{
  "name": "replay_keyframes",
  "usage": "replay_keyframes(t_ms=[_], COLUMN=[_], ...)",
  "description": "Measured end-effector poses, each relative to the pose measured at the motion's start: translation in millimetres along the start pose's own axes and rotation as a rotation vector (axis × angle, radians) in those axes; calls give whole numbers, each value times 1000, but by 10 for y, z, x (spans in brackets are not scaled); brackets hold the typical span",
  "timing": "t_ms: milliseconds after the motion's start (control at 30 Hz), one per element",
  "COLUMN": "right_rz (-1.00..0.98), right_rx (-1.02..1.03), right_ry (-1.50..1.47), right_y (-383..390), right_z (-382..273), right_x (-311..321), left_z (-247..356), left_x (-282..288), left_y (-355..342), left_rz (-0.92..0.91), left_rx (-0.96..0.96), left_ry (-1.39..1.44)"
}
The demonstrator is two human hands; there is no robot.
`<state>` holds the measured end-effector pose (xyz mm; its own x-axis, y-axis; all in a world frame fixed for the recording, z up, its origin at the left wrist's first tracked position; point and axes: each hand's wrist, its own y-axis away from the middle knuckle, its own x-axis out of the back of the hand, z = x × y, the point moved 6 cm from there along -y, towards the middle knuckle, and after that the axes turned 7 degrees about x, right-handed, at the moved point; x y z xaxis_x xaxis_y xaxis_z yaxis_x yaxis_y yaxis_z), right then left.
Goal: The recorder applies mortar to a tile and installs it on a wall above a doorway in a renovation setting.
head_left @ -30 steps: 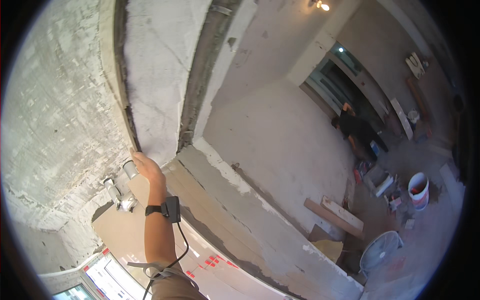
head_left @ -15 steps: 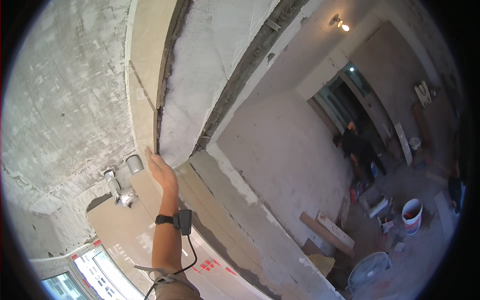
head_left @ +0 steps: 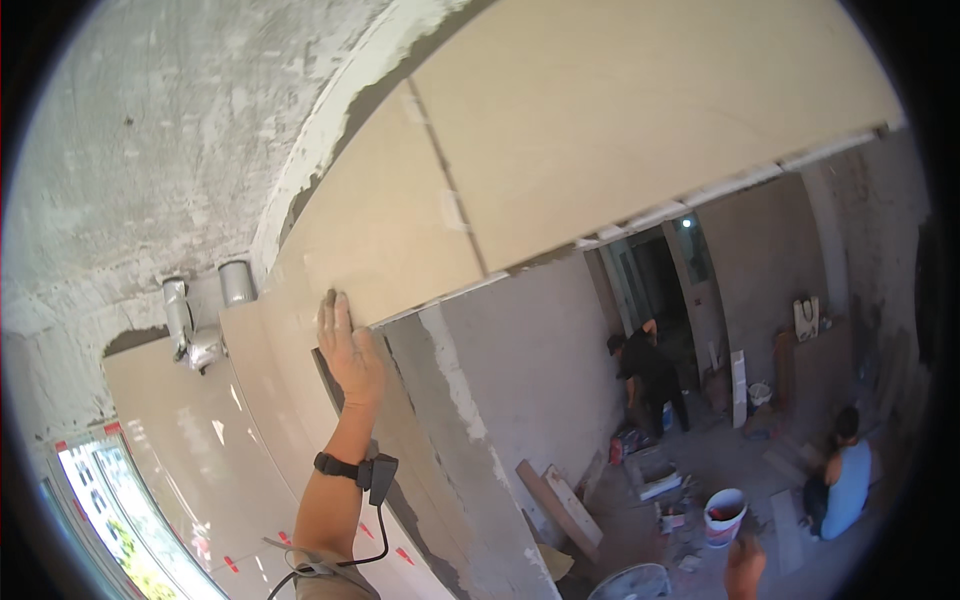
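My left hand is raised, fingers stretched out against the lower corner of a long band of beige tiles across the top of the opening, with a dark seam between two tiles. A black strap with a device and cable sits on that forearm. Left of the hand are a tiled wall and two silver pipe ends below rough ceiling plaster. My right hand shows low at the right, well away from the tiles; its fingers are blurred, and I cannot tell if it holds anything.
A co-worker in dark clothes bends by a doorway; another in a pale top crouches at right. Below are a white bucket, leaning boards, a fan and rubble. A bright window is lower left.
My view has swung, bringing the tiled band across the upper right. My left hand now lies on its face rather than at its edge. My right hand and a crouching co-worker have come into view.
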<state>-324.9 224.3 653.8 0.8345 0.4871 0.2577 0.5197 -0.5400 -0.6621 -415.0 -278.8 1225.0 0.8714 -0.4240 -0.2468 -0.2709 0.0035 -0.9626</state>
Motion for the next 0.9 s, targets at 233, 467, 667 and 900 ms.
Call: replay_keyframes(t_ms=[233, 467, 667, 900], right_rz=[217, 378, 423, 369], right_rx=[1449, 1501, 1505, 1451], right_ry=[126, 391, 469, 522], right_y=[-1651, -2107, -2107, -2124], right_z=[-5398, -6799, -6909, -6943], right_x=[731, 9, -208, -122], left_z=[-348, -156, -345, -329], left_x=[257, 79, 88, 111], left_y=[-124, -376, -465, -569], left_rz=[-107, -202, -250, -181], left_rx=[-136, -209, -205, -162], left_ry=[-26, 63, -14, 114])
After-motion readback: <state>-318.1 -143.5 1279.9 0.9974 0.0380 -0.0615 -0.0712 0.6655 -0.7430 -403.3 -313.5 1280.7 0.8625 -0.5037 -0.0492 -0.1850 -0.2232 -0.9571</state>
